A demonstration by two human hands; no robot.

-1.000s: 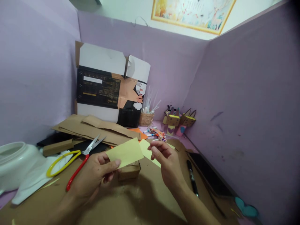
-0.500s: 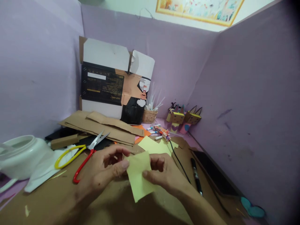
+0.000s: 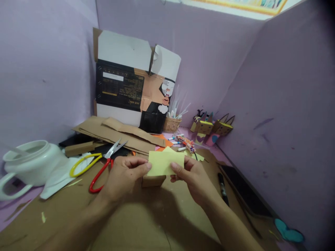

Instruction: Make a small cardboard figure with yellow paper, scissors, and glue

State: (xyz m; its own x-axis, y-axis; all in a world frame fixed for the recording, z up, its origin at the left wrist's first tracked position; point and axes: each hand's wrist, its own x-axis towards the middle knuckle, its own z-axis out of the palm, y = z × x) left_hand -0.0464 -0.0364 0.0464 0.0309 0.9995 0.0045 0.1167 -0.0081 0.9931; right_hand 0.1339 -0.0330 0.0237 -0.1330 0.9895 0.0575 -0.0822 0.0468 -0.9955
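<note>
A small rectangle of yellow paper is stretched level between my two hands. My left hand pinches its left edge between thumb and fingers. On the other side my right hand grips the right end, thumb across the front. Just below and behind the paper stands a small cardboard box, mostly hidden by it. Scissors with one yellow and one red handle lie partly open, left of my left hand. More yellow paper lies beyond my right hand.
Brown cardboard strips are stacked behind the scissors. A white teapot-like pot stands far left. To the right lie a black marker and a dark flat device. Cardboard animal figures and a small basket stand at the back.
The yellow paper has turned from upright to sideways and moved up slightly. My left hand now holds its left edge, and the small box has come into sight beneath it. The view has tilted down.
</note>
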